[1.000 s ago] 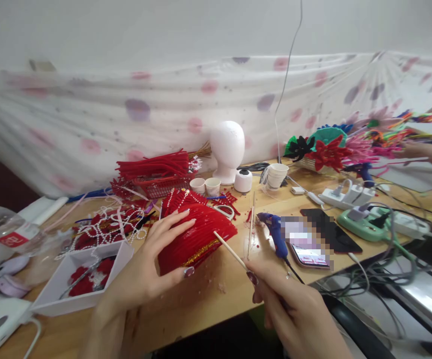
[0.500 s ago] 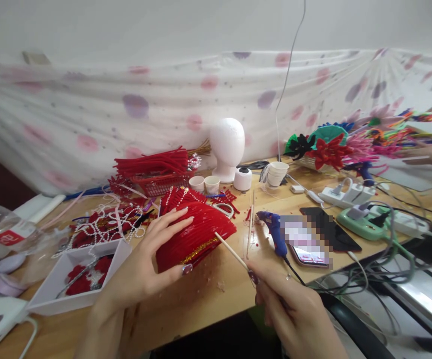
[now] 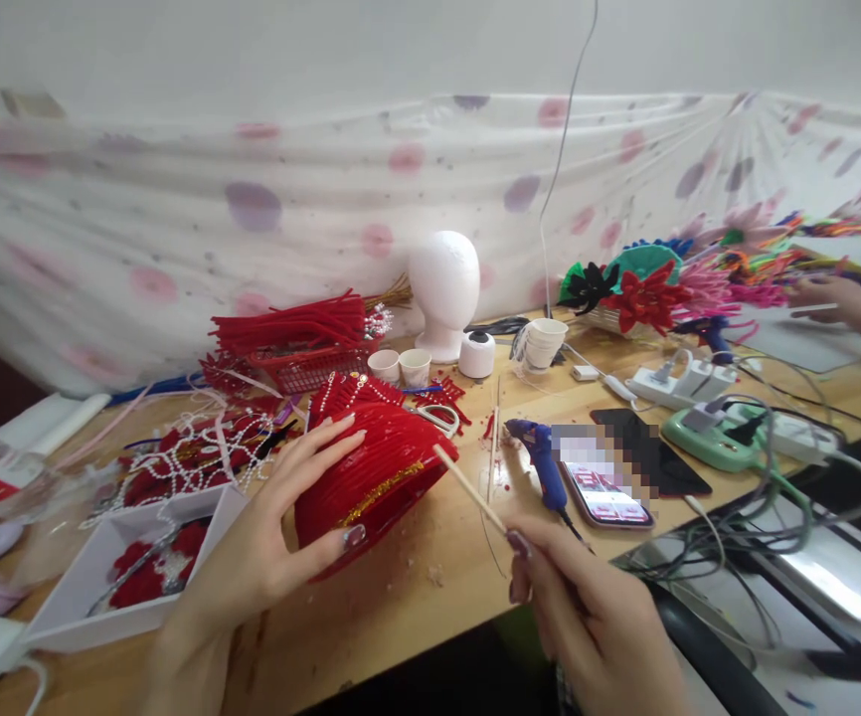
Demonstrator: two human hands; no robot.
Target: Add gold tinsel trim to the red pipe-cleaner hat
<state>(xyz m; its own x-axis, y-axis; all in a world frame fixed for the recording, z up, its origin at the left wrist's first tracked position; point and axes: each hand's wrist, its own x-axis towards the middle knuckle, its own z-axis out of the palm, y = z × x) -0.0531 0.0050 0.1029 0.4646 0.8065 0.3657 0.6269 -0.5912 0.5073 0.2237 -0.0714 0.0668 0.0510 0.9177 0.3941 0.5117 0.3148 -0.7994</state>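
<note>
Near the counter's front edge, our splayed left hand touches the ridged red dome, already gold-trimmed; our right hand pinches a pale wooden stick; remainder unclear.

Head cam, single view, looks fwd & down across the bench from its near side, close in; wide pic, spotted sheet as backdrop. Far R edge's soft, detail there approx. at best.
</note>
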